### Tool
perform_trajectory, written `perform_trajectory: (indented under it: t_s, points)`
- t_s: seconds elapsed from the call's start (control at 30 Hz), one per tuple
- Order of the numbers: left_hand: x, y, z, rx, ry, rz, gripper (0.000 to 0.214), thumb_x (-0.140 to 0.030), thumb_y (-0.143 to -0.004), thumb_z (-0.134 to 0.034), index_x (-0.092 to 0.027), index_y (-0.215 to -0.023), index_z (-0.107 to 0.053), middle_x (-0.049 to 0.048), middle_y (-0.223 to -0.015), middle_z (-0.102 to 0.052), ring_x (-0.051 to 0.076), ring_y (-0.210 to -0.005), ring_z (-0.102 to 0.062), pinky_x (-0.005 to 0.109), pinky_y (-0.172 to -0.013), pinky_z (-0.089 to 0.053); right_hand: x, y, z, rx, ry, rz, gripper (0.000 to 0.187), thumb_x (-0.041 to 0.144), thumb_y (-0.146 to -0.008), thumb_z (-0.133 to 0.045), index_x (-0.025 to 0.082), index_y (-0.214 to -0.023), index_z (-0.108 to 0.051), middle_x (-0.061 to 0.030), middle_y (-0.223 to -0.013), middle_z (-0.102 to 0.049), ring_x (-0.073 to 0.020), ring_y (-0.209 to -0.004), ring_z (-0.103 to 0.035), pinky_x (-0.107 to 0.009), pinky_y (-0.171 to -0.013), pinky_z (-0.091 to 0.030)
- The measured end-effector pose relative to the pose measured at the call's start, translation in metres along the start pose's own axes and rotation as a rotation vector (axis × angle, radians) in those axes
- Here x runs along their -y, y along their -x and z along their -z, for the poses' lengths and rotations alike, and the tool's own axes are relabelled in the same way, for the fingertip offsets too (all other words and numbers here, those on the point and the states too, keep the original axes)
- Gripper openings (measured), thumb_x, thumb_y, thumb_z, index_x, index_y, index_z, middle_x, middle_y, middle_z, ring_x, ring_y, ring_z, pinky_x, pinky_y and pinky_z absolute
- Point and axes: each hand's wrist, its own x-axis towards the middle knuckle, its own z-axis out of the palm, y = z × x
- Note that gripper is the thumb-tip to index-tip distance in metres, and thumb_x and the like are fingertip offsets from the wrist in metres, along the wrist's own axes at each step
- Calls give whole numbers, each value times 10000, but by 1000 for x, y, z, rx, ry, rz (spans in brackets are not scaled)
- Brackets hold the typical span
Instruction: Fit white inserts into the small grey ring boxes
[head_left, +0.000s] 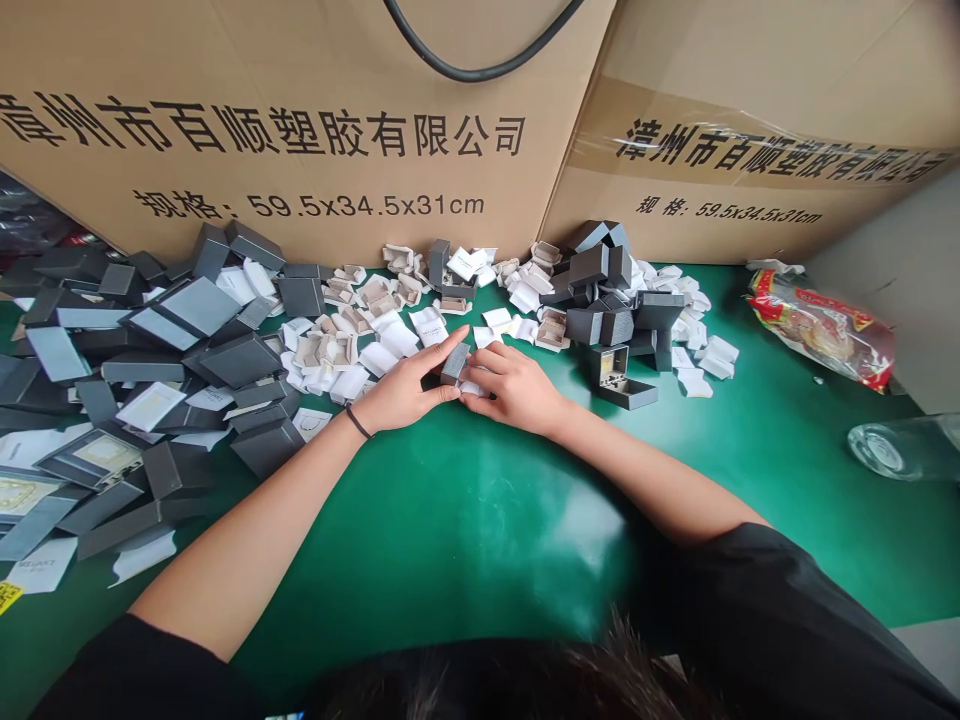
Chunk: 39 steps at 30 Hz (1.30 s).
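Between my two hands, low over the green tabletop, is a small dark grey jewelry box (pixel 454 365). My left hand (pixel 411 388) grips it from the left, with thumb below and fingers stretched along the far side. The bent fingers of my right hand (pixel 511 385) press at its right side, where a bit of white insert (pixel 471 387) shows. What exactly the right fingertips pinch is partly hidden. Just beyond the hands lie white and beige box inserts (pixel 326 350). An opened grey jewelry box (pixel 624 380) sits to the right of my right hand.
Many grey boxes (pixel 232 360) are heaped at the left, and a smaller pile of boxes (pixel 592 270) stands at the back right. Two large cartons (pixel 300 60) wall off the rear. At far right are a red snack packet (pixel 821 330) and a clear glass (pixel 907 447) on its side.
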Motion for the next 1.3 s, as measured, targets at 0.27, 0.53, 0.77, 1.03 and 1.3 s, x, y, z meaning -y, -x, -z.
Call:
perform_trajectory:
  t_s: [0.27,0.53,0.77,1.03,1.3]
  points:
    - [-2,-1,-1,-2,39,4,721,-437,-818,-554,-265,-1453,-258,10,-1497,-317,256,-1343,-356,358,-1103,-326,4,-1,2,2,91,12,211,285,-907,-410,203,-912,-605,-91,-933,-491,-220,-845,-398,-337,-722,-356]
    - [-2,0,0,-8,23,-14,718,-431,-830,-542,-280,-1459,-230,-6,-1509,-287,249,-1359,-326,347,-1111,-315,-2,-9,3,50,41,38,142,260,-845,-484,202,-878,-610,-83,-921,-428,-217,-840,-368,-341,-735,-352]
    - [5,1,-6,-50,48,-3,758,-469,-808,-573,-257,-1457,-243,24,-1514,-274,258,-1362,-319,364,-1111,-318,-7,-15,5,85,-83,40,128,283,-809,-527,181,-812,-605,-67,-896,-410,-198,-810,-373,-327,-726,-350]
    - [-1,-2,-3,8,11,0,716,-396,-836,-544,-266,-1461,-220,0,-1532,-227,239,-1403,-223,360,-1143,-253,-6,-7,7,83,-10,37,165,291,-845,-480,204,-875,-617,-79,-941,-427,-209,-856,-405,-319,-707,-324]
    - [-2,-1,-2,23,16,9,730,-409,-853,-508,-267,-1476,-156,-6,-1548,-160,243,-1414,-179,348,-1131,-266,-2,-3,-8,-17,123,48,195,260,-881,-411,211,-886,-600,-84,-916,-487,-230,-886,-412,-403,-863,-343]
